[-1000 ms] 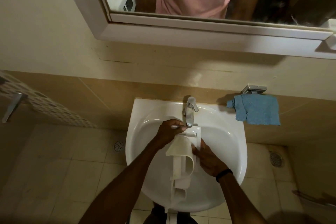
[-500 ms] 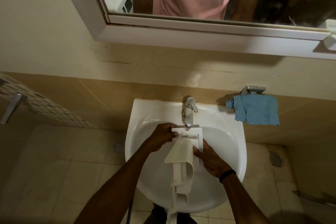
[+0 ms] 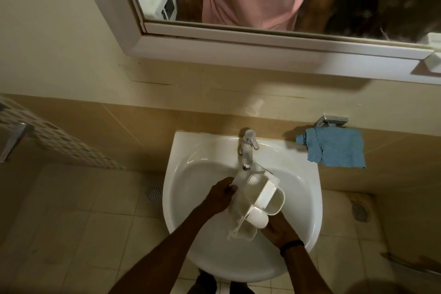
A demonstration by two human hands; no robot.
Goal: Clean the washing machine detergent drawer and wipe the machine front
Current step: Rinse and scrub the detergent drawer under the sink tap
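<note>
1 white sink (image 3: 183, 174), and the detergent drawer (image 3: 260, 198) is tilted over its bowl, well inside the rim.
Left hand (image 3: 220, 194) grips the drawer's far-left edge, right hand (image 3: 279, 227) grasps its near end; tap (image 3: 248, 148) spout just beyond the top corner, bare basin either side.

We list one white sink (image 3: 188, 148), fixed against the tan tiled wall (image 3: 133, 131); a chrome tap (image 3: 248, 148) stands on its back rim, spout reaching over the bowl.
</note>
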